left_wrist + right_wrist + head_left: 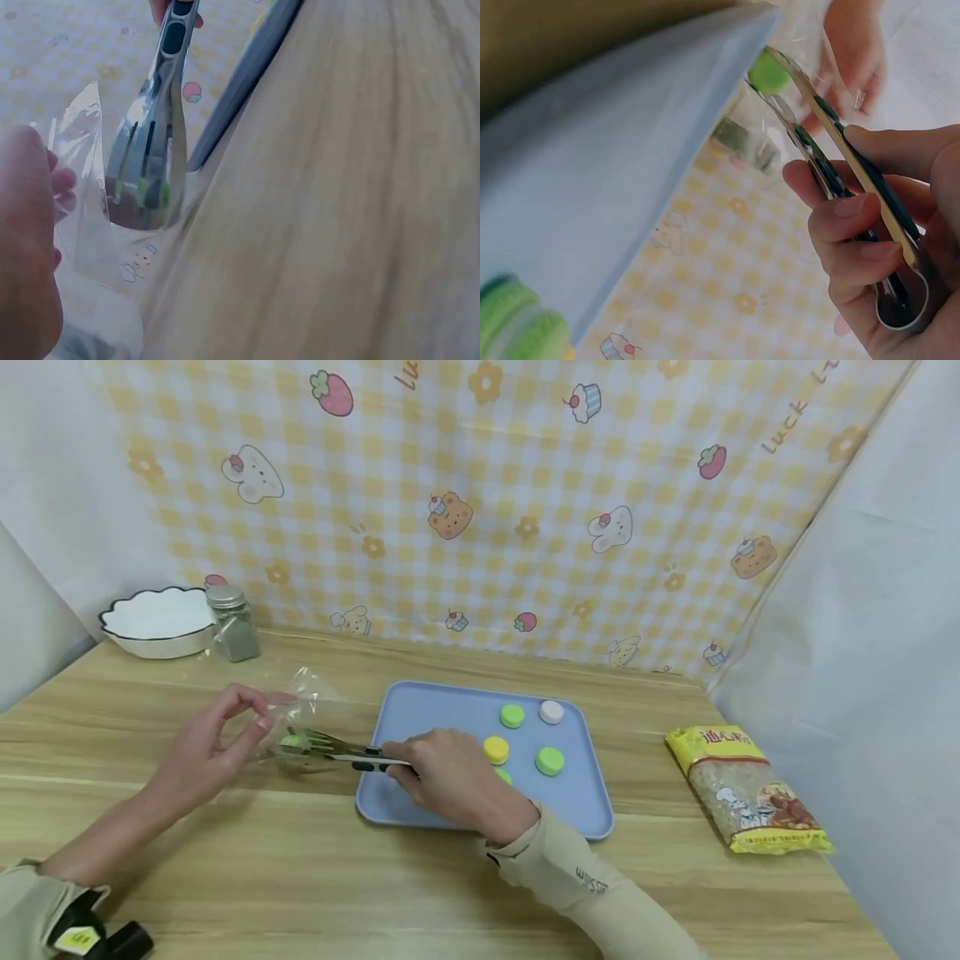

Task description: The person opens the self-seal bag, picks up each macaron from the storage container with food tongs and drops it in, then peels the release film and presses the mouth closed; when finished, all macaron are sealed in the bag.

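My left hand [198,756] pinches the edge of a clear plastic bag [307,692] between thumb and fingers, left of the blue tray [427,710]. My right hand [457,781] grips metal tongs [826,124] with dark handle inlays. Between the tong tips sits a green macaron [768,73], which overlaps the bag in the head view. Seen from the left wrist, the slotted end of the tongs [146,169] is beside the bag film. Several green, yellow and white macarons lie on the tray, one partly hidden behind my right hand.
At the back left stand a white scalloped dish [161,625] with a dark rim and a glass jar [235,625] with a metal lid. A yellow food packet [750,789] lies at the right of the wooden table [337,885]. A checked cloth [487,468] hangs behind.
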A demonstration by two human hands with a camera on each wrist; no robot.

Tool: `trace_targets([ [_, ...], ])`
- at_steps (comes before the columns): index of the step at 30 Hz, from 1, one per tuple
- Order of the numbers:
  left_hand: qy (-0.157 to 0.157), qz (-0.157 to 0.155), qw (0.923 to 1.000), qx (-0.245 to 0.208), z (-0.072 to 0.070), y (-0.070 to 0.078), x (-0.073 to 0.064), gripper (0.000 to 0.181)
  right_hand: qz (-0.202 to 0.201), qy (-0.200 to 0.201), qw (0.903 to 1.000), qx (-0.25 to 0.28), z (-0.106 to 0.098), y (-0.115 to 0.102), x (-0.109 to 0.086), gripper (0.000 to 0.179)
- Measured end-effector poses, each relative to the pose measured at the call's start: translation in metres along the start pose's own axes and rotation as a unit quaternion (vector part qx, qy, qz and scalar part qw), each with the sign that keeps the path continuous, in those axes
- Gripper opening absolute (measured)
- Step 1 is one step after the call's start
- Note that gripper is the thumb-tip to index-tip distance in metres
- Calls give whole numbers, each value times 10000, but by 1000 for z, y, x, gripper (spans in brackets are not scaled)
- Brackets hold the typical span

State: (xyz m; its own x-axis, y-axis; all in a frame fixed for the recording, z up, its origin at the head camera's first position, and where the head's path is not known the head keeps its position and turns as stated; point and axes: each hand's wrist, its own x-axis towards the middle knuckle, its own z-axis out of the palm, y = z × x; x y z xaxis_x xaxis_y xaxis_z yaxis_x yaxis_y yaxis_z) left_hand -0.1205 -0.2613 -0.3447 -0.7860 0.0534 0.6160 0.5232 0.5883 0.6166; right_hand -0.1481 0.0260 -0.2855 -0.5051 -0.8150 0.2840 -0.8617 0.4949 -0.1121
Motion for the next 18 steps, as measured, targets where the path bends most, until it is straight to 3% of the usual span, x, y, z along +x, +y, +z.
trace_targets([
  [4, -469, -308, 9977, -388, 2, -5, -1, 5, 26, 12, 10000, 86, -9, 2, -3, 23],
  [7, -712, -362, 9932, -848, 5, -7, -2, 2, -22, 76, 10000, 16, -14, 2, -4, 23],
  [13, -1013, -242, 9723, -2094, 14, -9, -4, 6, -299, 184, 9993, -137, -12, 2, -3, 20],
  [16, -963, -188, 9692, -2260, 16, -8, -4, 7, -323, 129, 9991, -243, -10, 1, 0, 21],
  [18, -878, -155, 9763, -1972, 16, -6, -4, 7, -295, 104, 9989, -338, -9, 0, 2, 20],
])
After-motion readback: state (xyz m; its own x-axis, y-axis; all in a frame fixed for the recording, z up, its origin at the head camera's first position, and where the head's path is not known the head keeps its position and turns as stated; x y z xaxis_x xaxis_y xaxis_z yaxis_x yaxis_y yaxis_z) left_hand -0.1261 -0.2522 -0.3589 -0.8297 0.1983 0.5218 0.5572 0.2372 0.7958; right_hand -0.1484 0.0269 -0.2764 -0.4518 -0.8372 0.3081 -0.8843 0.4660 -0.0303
